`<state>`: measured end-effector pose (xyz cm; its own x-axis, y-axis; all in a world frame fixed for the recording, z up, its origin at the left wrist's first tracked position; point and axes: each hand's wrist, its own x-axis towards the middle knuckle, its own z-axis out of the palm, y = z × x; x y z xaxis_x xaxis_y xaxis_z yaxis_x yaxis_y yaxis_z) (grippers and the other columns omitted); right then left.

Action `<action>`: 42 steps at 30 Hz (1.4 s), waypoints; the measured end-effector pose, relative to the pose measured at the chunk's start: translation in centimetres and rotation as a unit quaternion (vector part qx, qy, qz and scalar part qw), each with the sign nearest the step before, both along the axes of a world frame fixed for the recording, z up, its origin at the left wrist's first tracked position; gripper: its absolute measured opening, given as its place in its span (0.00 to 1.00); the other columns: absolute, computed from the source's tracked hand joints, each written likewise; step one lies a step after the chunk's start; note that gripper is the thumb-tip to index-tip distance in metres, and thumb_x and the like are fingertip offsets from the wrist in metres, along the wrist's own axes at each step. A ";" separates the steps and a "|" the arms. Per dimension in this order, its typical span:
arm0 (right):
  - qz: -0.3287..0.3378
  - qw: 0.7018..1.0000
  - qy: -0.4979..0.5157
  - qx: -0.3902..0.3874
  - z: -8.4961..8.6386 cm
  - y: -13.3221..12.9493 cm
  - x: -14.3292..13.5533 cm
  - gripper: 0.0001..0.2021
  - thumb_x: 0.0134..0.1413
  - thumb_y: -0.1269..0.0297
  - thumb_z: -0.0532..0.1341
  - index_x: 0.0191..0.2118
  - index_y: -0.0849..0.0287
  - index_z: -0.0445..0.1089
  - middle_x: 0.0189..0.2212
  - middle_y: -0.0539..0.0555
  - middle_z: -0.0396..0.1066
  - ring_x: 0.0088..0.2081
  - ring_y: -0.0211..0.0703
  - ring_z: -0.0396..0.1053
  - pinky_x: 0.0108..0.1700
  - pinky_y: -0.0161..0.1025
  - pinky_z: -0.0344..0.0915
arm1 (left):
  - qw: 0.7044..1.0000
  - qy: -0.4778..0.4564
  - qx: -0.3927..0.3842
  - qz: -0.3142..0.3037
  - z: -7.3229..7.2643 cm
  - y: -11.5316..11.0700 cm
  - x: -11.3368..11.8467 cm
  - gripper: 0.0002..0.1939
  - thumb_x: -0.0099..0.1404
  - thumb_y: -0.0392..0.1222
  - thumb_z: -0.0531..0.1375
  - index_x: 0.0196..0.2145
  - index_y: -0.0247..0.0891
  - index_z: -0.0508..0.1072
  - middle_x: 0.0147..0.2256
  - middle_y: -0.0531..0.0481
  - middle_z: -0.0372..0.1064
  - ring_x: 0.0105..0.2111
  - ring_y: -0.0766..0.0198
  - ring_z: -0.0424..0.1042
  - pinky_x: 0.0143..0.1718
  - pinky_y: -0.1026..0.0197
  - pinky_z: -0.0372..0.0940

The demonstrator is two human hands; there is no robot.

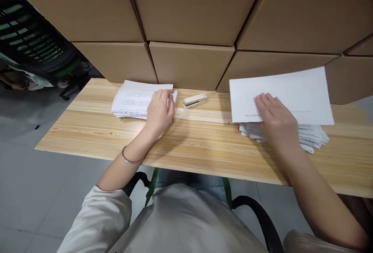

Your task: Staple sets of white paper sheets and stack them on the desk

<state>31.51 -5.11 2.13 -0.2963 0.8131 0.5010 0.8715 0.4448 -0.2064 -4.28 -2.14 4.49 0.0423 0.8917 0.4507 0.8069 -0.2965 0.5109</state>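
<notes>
On the left of the wooden table (96, 129) lies a stack of printed sheets (132, 97). My left hand (159, 109) rests at the right edge of that stack, its fingers bent; whether it pinches a sheet is hidden. A cream stapler (195, 100) lies between the two paper stacks, with a small white scrap beside it. My right hand (275, 119) lies with fingers extended on a mostly blank white sheet (300, 94). Beneath that sheet is an uneven stack of papers (313, 138).
Cardboard boxes (189, 64) are piled along the table's far edge. A black chair (32, 35) stands at the far left, with part of a person (13, 80) beyond it. The table's front edge runs close to my lap.
</notes>
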 end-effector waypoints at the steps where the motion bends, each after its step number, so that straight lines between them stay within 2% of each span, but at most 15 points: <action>1: -0.008 1.000 -0.003 -0.005 -0.4 0.3 1.2 0.35 0.57 0.82 0.46 0.69 0.56 0.54 0.67 0.57 0.54 0.68 0.54 0.50 0.70 0.58 0.48 | 0.999 0.029 0.005 0.015 0.0 0.2 -0.2 0.14 0.71 0.38 0.47 0.47 0.37 0.70 0.43 0.40 0.70 0.47 0.53 0.67 0.52 0.50 0.62; 4: -0.018 0.999 -0.006 -0.026 -1.8 0.8 3.7 0.40 0.51 0.85 0.46 0.69 0.53 0.54 0.67 0.56 0.54 0.68 0.54 0.52 0.69 0.57 0.50 | 0.995 0.077 0.007 0.058 -0.1 0.7 -0.6 0.14 0.71 0.38 0.47 0.45 0.38 0.71 0.43 0.39 0.69 0.48 0.49 0.64 0.53 0.47 0.60; 7: -0.028 0.998 0.002 -0.049 -2.9 1.2 4.6 0.38 0.49 0.85 0.46 0.67 0.57 0.59 0.65 0.59 0.59 0.66 0.53 0.57 0.68 0.52 0.53 | 0.992 0.095 0.001 0.084 -0.4 1.2 -1.0 0.13 0.70 0.39 0.49 0.44 0.37 0.71 0.43 0.38 0.69 0.48 0.48 0.64 0.53 0.45 0.60; 10: -0.050 0.996 0.001 -0.079 -3.1 1.4 4.7 0.35 0.50 0.82 0.47 0.65 0.61 0.63 0.63 0.61 0.62 0.64 0.53 0.60 0.68 0.50 0.54 | 0.989 0.111 -0.008 0.094 -0.7 1.5 -1.2 0.15 0.70 0.41 0.49 0.45 0.36 0.72 0.43 0.37 0.69 0.48 0.46 0.64 0.52 0.45 0.60; 13: -0.064 0.987 -0.031 -0.142 -2.4 1.5 4.4 0.31 0.54 0.76 0.48 0.64 0.63 0.64 0.63 0.61 0.63 0.64 0.56 0.60 0.67 0.53 0.56 | 0.983 0.144 -0.039 0.110 -0.6 1.6 -1.2 0.17 0.70 0.42 0.49 0.47 0.33 0.73 0.45 0.35 0.69 0.49 0.45 0.65 0.52 0.46 0.60; 17: -0.049 0.971 -0.075 -0.221 -0.9 1.7 4.3 0.28 0.59 0.67 0.48 0.64 0.69 0.64 0.63 0.64 0.61 0.65 0.60 0.58 0.67 0.56 0.55 | 0.965 0.207 -0.087 0.134 -0.5 1.5 -1.0 0.23 0.69 0.49 0.49 0.51 0.30 0.71 0.48 0.32 0.69 0.50 0.42 0.65 0.52 0.46 0.61; 20: -0.041 0.963 -0.109 -0.244 -0.1 2.0 4.2 0.28 0.58 0.65 0.50 0.62 0.72 0.65 0.63 0.67 0.61 0.65 0.62 0.58 0.66 0.59 0.55 | 0.952 0.245 -0.122 0.139 -0.5 1.4 -0.9 0.27 0.68 0.54 0.52 0.52 0.29 0.71 0.48 0.31 0.69 0.51 0.39 0.66 0.51 0.44 0.61; 22: -0.040 0.965 -0.127 -0.225 0.2 2.1 3.9 0.26 0.59 0.64 0.50 0.59 0.70 0.68 0.61 0.67 0.64 0.64 0.62 0.59 0.66 0.62 0.52 | 0.945 0.262 -0.139 0.139 -0.6 1.4 -0.9 0.27 0.67 0.55 0.53 0.51 0.29 0.72 0.47 0.30 0.70 0.51 0.38 0.66 0.50 0.44 0.61; 27: -0.017 0.993 -0.094 -0.063 0.9 1.2 0.2 0.23 0.64 0.58 0.52 0.57 0.66 0.70 0.57 0.67 0.69 0.63 0.60 0.61 0.68 0.61 0.47 | 0.938 0.275 -0.156 0.140 -0.6 1.4 -0.9 0.26 0.67 0.53 0.52 0.50 0.29 0.72 0.47 0.30 0.70 0.50 0.38 0.67 0.49 0.45 0.62; 30: 0.040 0.996 -0.064 -0.036 1.3 0.7 -3.2 0.20 0.65 0.60 0.52 0.55 0.63 0.72 0.56 0.65 0.71 0.61 0.57 0.65 0.68 0.60 0.49 | 0.939 0.268 -0.164 0.139 -0.2 1.4 -0.9 0.25 0.68 0.52 0.50 0.50 0.29 0.72 0.48 0.31 0.71 0.50 0.39 0.68 0.48 0.46 0.62; 32: 0.084 0.994 -0.047 -0.045 1.4 0.6 -5.2 0.18 0.65 0.60 0.53 0.53 0.62 0.73 0.54 0.62 0.72 0.59 0.55 0.67 0.67 0.59 0.51 | 0.943 0.251 -0.175 0.131 0.1 1.3 -0.9 0.23 0.69 0.48 0.48 0.48 0.30 0.74 0.47 0.31 0.72 0.49 0.41 0.69 0.47 0.47 0.62; 35: 0.133 0.988 -0.018 -0.080 1.2 0.7 -7.5 0.17 0.65 0.62 0.54 0.52 0.62 0.74 0.53 0.61 0.74 0.55 0.52 0.71 0.64 0.55 0.58 | 0.947 0.216 -0.200 0.127 0.7 1.3 -0.9 0.19 0.68 0.39 0.46 0.40 0.31 0.76 0.41 0.33 0.75 0.43 0.45 0.73 0.43 0.51 0.63; 38: 0.151 0.980 0.025 -0.124 1.0 0.7 -9.2 0.16 0.65 0.63 0.54 0.50 0.61 0.75 0.50 0.59 0.76 0.52 0.53 0.72 0.58 0.54 0.65 | 0.951 0.180 -0.203 0.146 1.1 1.3 -1.2 0.16 0.66 0.37 0.49 0.34 0.33 0.76 0.34 0.35 0.75 0.37 0.46 0.74 0.39 0.52 0.62; 40: 0.156 0.971 0.083 -0.164 0.9 0.8 -10.2 0.15 0.64 0.63 0.54 0.48 0.58 0.76 0.48 0.57 0.77 0.50 0.52 0.73 0.55 0.52 0.68 | 0.969 0.129 -0.155 0.141 1.3 1.1 -1.4 0.14 0.66 0.38 0.50 0.33 0.34 0.75 0.31 0.39 0.74 0.35 0.50 0.73 0.37 0.54 0.61; 42: 0.149 0.945 0.179 -0.230 0.8 0.9 -10.9 0.14 0.63 0.61 0.56 0.46 0.57 0.77 0.46 0.56 0.78 0.49 0.50 0.74 0.53 0.49 0.69 | 0.992 0.027 -0.082 0.088 1.5 0.8 -1.7 0.13 0.67 0.41 0.51 0.33 0.36 0.74 0.29 0.44 0.72 0.31 0.57 0.71 0.35 0.57 0.61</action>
<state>20.59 -4.21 2.89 -0.4244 0.8766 0.2271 0.5598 0.4511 -0.6951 -5.98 -1.34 6.03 -0.1003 0.9486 0.3003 0.8661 -0.0654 0.4957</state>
